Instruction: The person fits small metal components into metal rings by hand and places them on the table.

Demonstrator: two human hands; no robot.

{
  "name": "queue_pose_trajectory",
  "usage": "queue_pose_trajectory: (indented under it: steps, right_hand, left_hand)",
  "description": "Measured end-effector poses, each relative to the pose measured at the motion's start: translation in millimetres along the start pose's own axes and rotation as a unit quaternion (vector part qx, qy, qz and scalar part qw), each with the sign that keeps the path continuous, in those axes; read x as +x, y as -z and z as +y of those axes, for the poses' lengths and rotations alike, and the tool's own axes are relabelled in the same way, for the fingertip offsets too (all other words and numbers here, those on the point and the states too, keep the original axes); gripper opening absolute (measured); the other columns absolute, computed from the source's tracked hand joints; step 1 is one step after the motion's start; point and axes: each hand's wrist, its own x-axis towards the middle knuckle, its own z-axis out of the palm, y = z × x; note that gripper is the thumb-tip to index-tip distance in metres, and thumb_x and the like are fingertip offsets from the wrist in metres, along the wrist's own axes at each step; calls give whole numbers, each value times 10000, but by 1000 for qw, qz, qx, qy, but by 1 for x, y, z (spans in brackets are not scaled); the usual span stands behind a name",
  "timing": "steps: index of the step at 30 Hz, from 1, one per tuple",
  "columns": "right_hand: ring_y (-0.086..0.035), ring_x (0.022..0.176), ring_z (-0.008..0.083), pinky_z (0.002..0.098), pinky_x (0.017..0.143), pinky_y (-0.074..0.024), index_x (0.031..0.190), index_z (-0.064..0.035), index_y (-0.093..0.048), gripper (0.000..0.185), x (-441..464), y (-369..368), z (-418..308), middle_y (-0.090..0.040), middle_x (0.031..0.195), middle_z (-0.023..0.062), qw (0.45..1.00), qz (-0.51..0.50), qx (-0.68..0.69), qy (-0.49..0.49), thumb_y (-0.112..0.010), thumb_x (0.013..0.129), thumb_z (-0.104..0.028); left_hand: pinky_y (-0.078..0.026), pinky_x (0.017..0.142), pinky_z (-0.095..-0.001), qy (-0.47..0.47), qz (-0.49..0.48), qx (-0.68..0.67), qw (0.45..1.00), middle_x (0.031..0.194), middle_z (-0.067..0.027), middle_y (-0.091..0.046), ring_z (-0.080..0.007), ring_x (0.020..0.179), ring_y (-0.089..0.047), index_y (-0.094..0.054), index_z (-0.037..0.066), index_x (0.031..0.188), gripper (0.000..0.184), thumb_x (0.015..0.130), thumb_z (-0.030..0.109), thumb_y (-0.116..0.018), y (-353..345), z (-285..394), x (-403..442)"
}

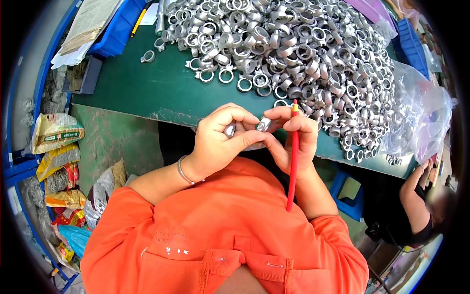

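We see the left hand [219, 138] closed on a small metal ring [264, 124] above the near edge of the green table [132, 73]. The right hand [299, 142] meets it there, thumb and fingertips at the ring's right side, while gripping a red pencil [293, 166]. We note that the pencil's long axis runs nearly straight away from the orange shirt [215, 210]: its pale-banded end points toward the pile of rings [284, 44], its other end back toward the body. The ring's exposed grey part slants away and to the right; since fingers cover much of the ring, we cannot tell which way its opening faces. A bracelet [181, 169] circles the left wrist.
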Motion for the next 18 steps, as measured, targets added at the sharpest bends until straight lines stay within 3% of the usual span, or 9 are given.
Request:
queue_pose_trajectory:
  steps: [4,8,11,13,16,18]
  right_hand:
    - [-575,742,164,232,598,-479,956,-70,-384,455,-1,-1,-2,-565,982,175,1000,12,6,-26,-684,668,115]
    - [-582,758,159,235,614,-491,971,-68,-371,458,-5,-3,-3,-563,976,177,998,23,43,-49,-668,684,130]
    - [-590,754,158,243,631,-502,987,-70,-347,466,-8,-1,-3,-567,970,182,989,69,95,-92,-646,705,148]
    - [-591,752,159,243,632,-500,981,-71,-348,461,-8,0,-6,-574,961,183,987,79,113,-87,-648,706,145]
    - [-596,753,163,233,609,-481,971,-84,-350,455,-6,5,-8,-603,923,174,990,83,98,-53,-658,711,128]
    - [-597,740,158,223,587,-460,952,-95,-361,439,-3,6,-13,-625,894,165,996,66,48,-21,-665,714,115]
  left_hand:
    - [-439,619,-196,-83,15,54,995,856,-64,-579,-87,714,-543,-602,-9,860,150,736,-24,-685,1,-3,1]
    - [-443,626,-199,-95,18,69,993,851,-73,-589,-85,729,-543,-597,-11,851,132,744,-32,-673,1,-5,1]
    - [-430,577,-192,-32,33,-21,999,831,-76,-602,-72,677,-530,-601,-7,854,94,775,-21,-649,-2,-9,1]
    - [-395,506,-181,99,50,-134,985,804,-68,-614,-54,608,-504,-615,4,871,69,804,-6,-624,-4,-4,0]
    - [-451,581,-182,117,20,-115,986,799,-55,-628,-59,667,-549,-626,-18,943,132,847,71,-605,-3,-4,1]
    - [-431,523,-186,144,-3,-151,978,796,-60,-625,-65,616,-529,-605,-19,992,175,879,106,-557,-3,-5,3]
